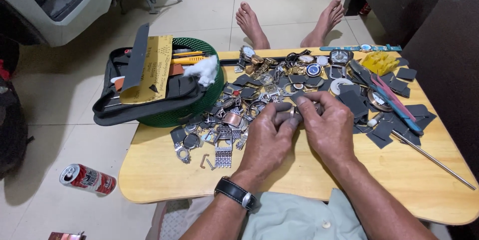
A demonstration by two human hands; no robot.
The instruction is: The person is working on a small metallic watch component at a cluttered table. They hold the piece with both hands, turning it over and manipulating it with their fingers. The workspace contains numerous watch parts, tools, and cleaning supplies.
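Both hands meet over the middle of the low table: left hand point(267, 138), black-strapped wristwatch point(235, 192) on its wrist, pinches a small grey piece point(288, 114) between thumb and fingers; right hand point(327, 125) closes on the same piece from the other side, fingertips touching it, a bit of metal showing between them. What exactly the piece is, too small to tell; looks like a watch part or a dark abrasive scrap wrapped round one. Judged step: close handwork on that single part, rubbing or fitting it, mid-way rather than starting or finishing. Next move would call for a steady two-handed pinch and small finger motions, part kept just above the tabletop so it doesn't drop into the clutter. Just beyond the fingers lies a heap of watch cases, metal bracelets and links point(224, 135), with more watch heads point(309, 65) further back. To the right: dark square pads point(384, 130), a yellow sponge-like block point(379, 62), pink and teal hand tools point(394, 103), a thin metal rod point(439, 162) near the edge. At the left corner a green basket point(199, 105) holds a black tool pouch point(144, 100) with a yellow sheet and a wad of white cotton point(203, 69). Surface is a pale wooden table point(164, 175), rounded corners, set low on a tiled floor point(65, 105). Person's bare feet point(252, 23) stretch out past the far edge. A red drink can point(87, 178) lies on its side on the floor, left.
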